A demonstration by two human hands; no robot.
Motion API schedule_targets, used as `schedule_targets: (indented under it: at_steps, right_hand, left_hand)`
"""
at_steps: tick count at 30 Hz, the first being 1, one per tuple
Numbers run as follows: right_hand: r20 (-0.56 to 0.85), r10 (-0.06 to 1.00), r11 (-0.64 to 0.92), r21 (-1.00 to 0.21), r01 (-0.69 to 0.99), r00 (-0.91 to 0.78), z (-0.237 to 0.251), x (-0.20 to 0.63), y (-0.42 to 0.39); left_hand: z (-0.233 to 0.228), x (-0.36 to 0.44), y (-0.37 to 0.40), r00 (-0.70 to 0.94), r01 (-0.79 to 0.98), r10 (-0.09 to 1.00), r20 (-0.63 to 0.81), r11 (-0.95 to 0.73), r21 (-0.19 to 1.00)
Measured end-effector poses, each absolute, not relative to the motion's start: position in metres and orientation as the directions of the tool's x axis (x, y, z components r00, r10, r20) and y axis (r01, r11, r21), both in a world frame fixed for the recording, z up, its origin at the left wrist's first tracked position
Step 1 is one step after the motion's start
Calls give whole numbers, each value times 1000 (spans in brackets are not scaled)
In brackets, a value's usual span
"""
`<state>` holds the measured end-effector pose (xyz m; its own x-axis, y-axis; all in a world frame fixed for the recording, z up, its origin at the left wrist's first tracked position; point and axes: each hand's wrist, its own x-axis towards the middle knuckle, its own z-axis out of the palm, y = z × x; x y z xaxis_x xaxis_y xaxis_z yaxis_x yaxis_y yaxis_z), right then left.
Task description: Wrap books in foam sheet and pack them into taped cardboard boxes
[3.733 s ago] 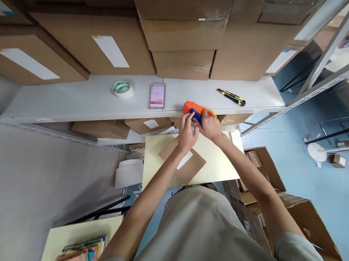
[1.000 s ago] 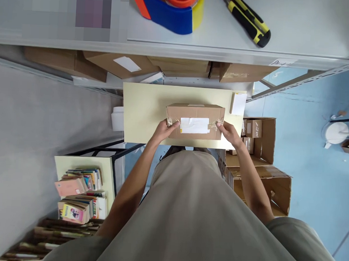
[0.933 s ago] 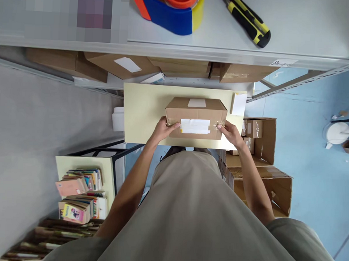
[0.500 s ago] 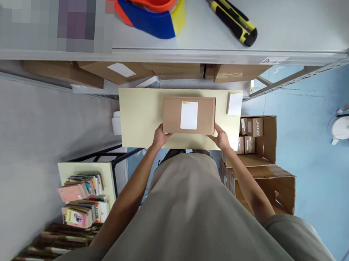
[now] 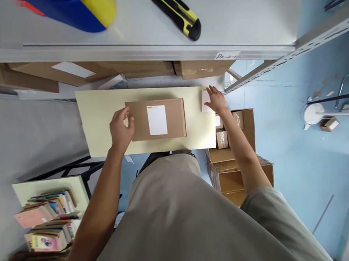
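A closed brown cardboard box [image 5: 176, 119] lies on the pale yellow tabletop [image 5: 97, 122], with a white label [image 5: 157, 120] on its top. By the box's left end is my left hand [image 5: 122, 129], thumb and fingers apart in a curve, with nothing held. Whether it touches the box I cannot tell. My right hand [image 5: 217, 101] reaches to the table's right end, fingers stretched over a small stack of white labels [image 5: 204, 104]. The hand covers part of that stack.
Above the table's far edge runs a grey shelf [image 5: 250, 25] with a yellow-black utility knife [image 5: 176, 13] and a blue-red tape dispenser [image 5: 66, 12]. Open cartons [image 5: 246, 130] stand at the right, small boxes inside one. Books [image 5: 50, 209] are piled at the lower left.
Both hands have come away from the box's near corners. The right moved out to the label stack, the left up beside the box's left end. The view has shifted right and tilted.
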<state>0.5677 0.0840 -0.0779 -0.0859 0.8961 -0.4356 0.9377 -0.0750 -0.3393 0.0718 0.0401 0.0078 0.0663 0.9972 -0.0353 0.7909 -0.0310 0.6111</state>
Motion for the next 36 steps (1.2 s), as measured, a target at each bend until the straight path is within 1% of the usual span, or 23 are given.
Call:
schedule_targets:
  at_steps: [4,7,9,12,15,19,22,25,30,36]
  right_hand:
    - [-492,861,-78,-378,923,-129,-102,575,113]
    - [-473,863,-48,-425,904,-176,-114,579,117]
    - [-448,873,-20,-431,902,-195,-115,581,115]
    - [-390,900,25,-401,916,-195,-107,577,106]
    - [-294,940,59,-359,931,-173,-89,570,92]
    - [-223,964,71,-310,948,-145,-64,563,71]
    - [-163,970,123,-321,939,-183,-54,565,55]
    - [-112,971,163,-336,928,-211,-49,570,42]
    - [-115,968,171,-343,924,-222,-46,575,32]
    - [-71,969,200,-347,916,-238,-34,576,18]
  left_hand:
    - [24,126,43,120,737,993,8,-94,669]
    - [34,157,38,162,709,986,21,-131,693]
    - [40,172,34,195,701,981,9,-146,698]
    - [49,194,29,248,690,968,-29,-156,707]
    - [55,220,27,311,684,948,-69,-173,708]
    - [57,262,30,439,651,889,-128,-217,727]
    - [46,295,38,534,620,827,-175,-242,746]
    - [23,325,46,585,609,780,-220,-243,755]
    - [-16,353,49,588,647,745,-314,-201,735]
    - [-44,355,45,604,622,727,-326,-174,763]
